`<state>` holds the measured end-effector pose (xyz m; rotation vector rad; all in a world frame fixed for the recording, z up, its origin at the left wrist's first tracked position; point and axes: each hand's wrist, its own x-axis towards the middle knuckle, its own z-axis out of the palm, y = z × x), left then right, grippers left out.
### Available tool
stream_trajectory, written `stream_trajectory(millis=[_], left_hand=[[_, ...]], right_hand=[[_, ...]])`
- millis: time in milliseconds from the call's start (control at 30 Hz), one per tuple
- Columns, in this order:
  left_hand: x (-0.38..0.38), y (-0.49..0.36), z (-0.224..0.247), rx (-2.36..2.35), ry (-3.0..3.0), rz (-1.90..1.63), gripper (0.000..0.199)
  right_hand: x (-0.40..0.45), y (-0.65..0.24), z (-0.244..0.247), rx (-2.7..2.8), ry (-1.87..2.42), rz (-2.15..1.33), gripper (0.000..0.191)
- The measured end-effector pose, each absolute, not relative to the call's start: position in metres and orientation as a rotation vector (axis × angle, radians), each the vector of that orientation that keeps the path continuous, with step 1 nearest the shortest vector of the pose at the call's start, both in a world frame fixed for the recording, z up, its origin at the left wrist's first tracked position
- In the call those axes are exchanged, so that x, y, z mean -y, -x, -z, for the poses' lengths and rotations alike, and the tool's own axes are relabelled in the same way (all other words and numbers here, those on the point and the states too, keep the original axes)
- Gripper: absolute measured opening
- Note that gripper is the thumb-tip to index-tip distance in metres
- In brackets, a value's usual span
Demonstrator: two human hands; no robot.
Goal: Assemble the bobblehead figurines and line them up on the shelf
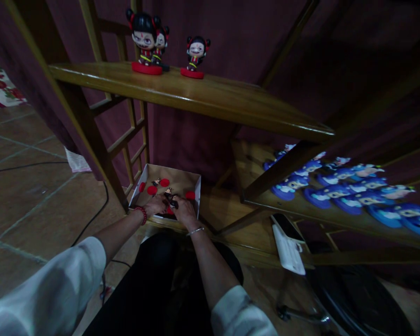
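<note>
3 figs (196, 50) on shelf (231, 95) (box (180, 176) blw)

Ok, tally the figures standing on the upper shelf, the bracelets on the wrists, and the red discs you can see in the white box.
Figures: 3
Bracelets: 2
Red discs: 5 visible, others possibly hidden
Total: 10 visible

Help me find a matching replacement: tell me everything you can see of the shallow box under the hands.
The box is open-topped and roughly rectangular, apparently cardboard, with whitish walls and a plain brown inside. It appears to rest flat on the low wooden shelf. Red discs and small figures lie scattered in it. The left hand and right hand reach in over its near side, partly hiding it; whether they touch its walls is unclear.
</note>
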<state>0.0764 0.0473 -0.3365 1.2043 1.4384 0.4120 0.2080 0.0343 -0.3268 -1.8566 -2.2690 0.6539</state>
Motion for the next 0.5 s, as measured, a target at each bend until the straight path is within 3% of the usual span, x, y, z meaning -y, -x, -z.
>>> stream_trajectory(millis=[500], left_hand=[[-0.041, -0.076, 0.303, -1.392, -1.025, -0.576, 0.016]], right_hand=[[-0.03, -0.213, 0.315, 2.104, 1.685, -0.732, 0.025]])
